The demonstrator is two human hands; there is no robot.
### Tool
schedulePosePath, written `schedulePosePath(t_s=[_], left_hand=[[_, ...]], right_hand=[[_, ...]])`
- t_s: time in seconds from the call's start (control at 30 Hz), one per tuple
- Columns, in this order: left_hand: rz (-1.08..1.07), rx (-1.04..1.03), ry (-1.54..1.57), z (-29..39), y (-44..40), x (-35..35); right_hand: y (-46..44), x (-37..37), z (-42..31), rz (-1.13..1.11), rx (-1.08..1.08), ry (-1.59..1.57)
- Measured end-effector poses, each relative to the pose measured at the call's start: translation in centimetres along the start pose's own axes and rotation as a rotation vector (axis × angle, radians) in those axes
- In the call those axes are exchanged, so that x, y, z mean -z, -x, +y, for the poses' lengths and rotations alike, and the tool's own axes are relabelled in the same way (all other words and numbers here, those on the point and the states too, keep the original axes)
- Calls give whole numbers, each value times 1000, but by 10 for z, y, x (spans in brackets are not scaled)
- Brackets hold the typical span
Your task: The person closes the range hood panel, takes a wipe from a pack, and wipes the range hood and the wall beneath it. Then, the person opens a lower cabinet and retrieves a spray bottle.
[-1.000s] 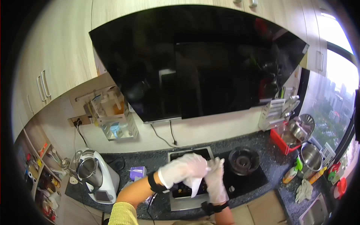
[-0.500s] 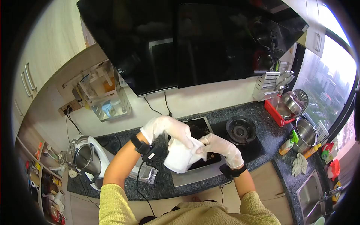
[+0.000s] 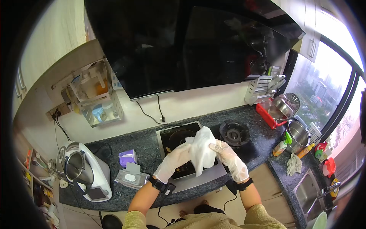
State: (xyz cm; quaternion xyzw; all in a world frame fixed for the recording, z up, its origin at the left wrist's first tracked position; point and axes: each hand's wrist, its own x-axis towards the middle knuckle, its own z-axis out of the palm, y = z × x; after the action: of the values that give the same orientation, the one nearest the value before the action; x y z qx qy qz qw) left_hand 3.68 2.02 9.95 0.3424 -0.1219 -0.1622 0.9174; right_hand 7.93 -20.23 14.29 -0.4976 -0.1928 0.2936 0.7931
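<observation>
Although a small line of pale lettering shows on the black range hood (image 3: 213, 45) filling the top of the view, it is too tiny to read. Beneath, a dark speckled counter (image 3: 143, 145) runs along a pale wall (image 3: 198, 103) and turns at the right below a window (image 3: 324, 86), with buildings outside. On it lies a silver-framed cooktop (image 3: 173, 136) with a black glass panel; a gas burner (image 3: 234, 133) is just beside it on the right. Toward the left stands a white kitchen machine (image 3: 100, 171) with a steel jug, its screen dark. At the right are a metal sink (image 3: 310, 187), a red basket (image 3: 267, 116) of metal ware and, near that, a steel pot (image 3: 301, 133).

Over the cooktop, the gloved left hand (image 3: 176, 160) and right hand (image 3: 230, 157) both grip a white cloth (image 3: 203, 152), which hangs between them; whether its lower end touches the glass cannot be told. Left of the cooktop, a silvery packet (image 3: 131, 178) with a raised flap lies in front of a purple pack (image 3: 128, 157). The print on both is illegible, as is the label on the green-topped spray bottle (image 3: 281, 147).
</observation>
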Motion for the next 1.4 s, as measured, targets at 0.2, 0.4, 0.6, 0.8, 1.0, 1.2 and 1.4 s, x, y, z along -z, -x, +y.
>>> schedulePosePath(t_s=[0.2,0.4,0.6,0.8,1.0,1.2,1.4], left_hand=[[202,-12,-277,30,-15,-29],[425,-113,-603,39,-35,-72],[566,-139,-553,42,-53,-96],[304,-186,-105,54,-65,-118],[333,-506,-152,118,-65,-170],[779,-1247,-1293,175,-34,-225],[968,-1274,-1822,199,-72,-243]], right_hand=[[14,4,-10,16,112,-73],[11,27,-14,235,287,83],[-4,41,-35,270,696,855],[-38,33,-92,521,1021,978],[-73,-43,-191,529,1442,1031],[-90,-122,-267,549,1795,1086],[-99,-144,-286,557,1934,1223]])
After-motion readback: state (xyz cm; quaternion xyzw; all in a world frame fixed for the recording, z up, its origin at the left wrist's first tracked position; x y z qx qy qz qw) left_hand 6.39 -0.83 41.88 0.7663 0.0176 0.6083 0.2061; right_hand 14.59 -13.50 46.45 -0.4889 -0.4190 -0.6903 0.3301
